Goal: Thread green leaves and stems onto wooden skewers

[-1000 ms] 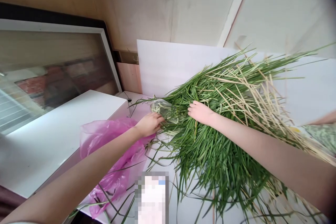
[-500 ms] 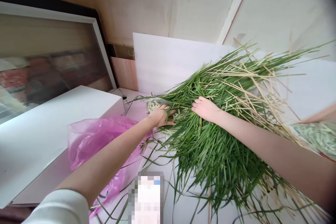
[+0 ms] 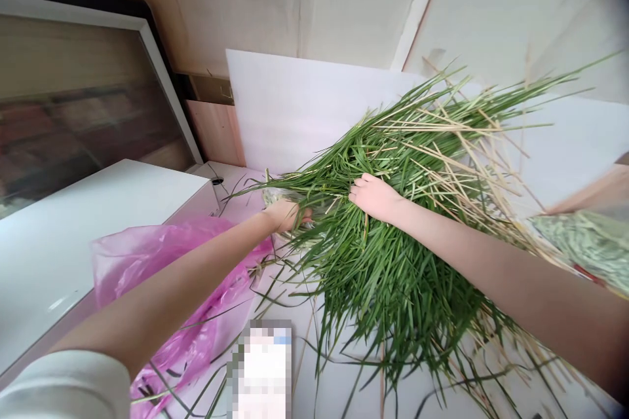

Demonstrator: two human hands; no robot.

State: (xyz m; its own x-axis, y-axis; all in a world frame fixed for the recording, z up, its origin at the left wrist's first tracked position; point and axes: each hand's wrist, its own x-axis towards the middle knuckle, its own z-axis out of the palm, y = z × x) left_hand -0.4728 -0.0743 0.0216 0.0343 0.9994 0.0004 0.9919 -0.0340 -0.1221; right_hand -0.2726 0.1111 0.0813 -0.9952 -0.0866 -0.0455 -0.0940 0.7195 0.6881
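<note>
Grass blades [image 3: 393, 262] heaped on the white worktop [image 3: 354, 373] could slip loose and scatter, since only the left hand [image 3: 285, 216] curls round their narrow end while the right hand [image 3: 373, 198] merely presses open on top.

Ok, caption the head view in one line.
Head view: left hand at the narrow end of a bundle of long green grass, right hand resting on its blades, pink plastic bag alongside.

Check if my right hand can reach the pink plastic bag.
Probably not easily: the right hand sits on the grass bundle, with the left arm lying between it and the pink bag.
</note>
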